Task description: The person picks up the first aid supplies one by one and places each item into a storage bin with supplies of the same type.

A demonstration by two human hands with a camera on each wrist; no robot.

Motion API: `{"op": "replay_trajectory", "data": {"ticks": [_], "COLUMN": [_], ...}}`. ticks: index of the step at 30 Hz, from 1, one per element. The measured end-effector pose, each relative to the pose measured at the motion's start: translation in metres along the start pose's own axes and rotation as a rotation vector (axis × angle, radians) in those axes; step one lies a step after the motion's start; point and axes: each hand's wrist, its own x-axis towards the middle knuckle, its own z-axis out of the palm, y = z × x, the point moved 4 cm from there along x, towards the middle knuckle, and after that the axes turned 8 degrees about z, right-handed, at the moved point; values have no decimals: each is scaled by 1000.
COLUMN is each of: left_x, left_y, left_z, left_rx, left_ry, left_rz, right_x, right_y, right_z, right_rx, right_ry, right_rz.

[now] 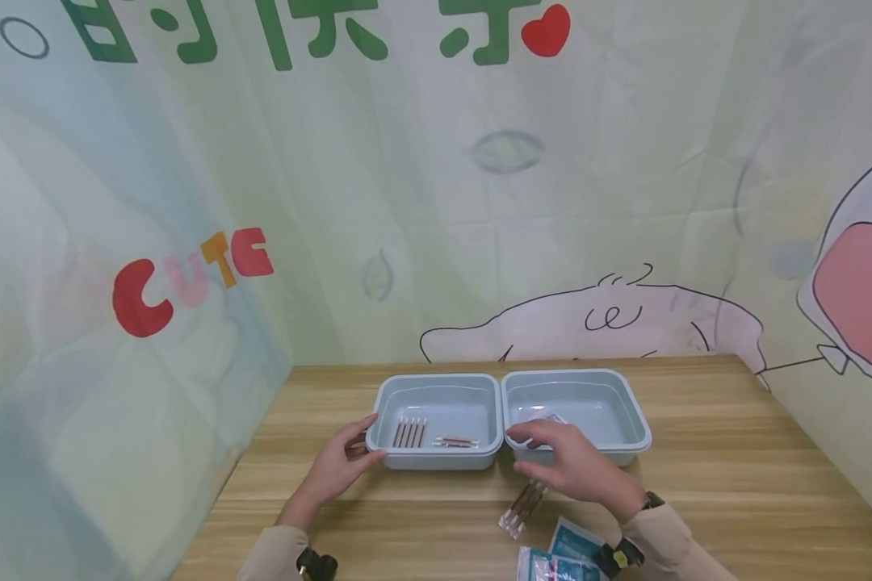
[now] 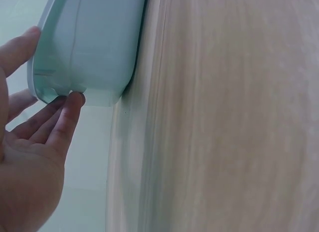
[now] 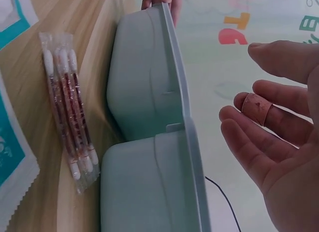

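Observation:
My left hand [image 1: 337,462] holds the left end of a pale blue plastic tray [image 1: 443,460], its thumb at the near corner and its fingers around the side. Inside lie several brown-stemmed cotton swabs [image 1: 410,432], some in a row and others [image 1: 456,441] crosswise to the right. Over the near left rim of a second pale blue tray [image 1: 628,449] hovers my right hand [image 1: 574,460], fingers loosely bent and nothing between them. An adhesive bandage [image 3: 256,109] wraps one of its fingers. Something clear and shiny [image 1: 552,417] in that tray is partly hidden by this hand.
A clear packet of white-tipped swabs with dark red-brown stems [image 3: 70,112] lies on the wooden table [image 1: 407,532] before the right tray. Nearer me are teal-and-white packets [image 1: 570,539], partly under the right wrist. A printed curtain [image 1: 407,202] hangs behind the table.

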Motion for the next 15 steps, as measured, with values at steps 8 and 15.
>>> {"op": "replay_trajectory", "data": {"ticks": [8, 15], "left_x": [0, 0], "left_y": [3, 8], "left_z": [0, 0], "left_rx": [-4, 10], "left_ry": [-10, -9], "left_rz": [2, -9], "right_x": [-6, -10], "right_y": [7, 9], "right_z": [9, 14], "right_rx": [29, 40], "right_ry": [-85, -78], "right_rz": [24, -17]}}
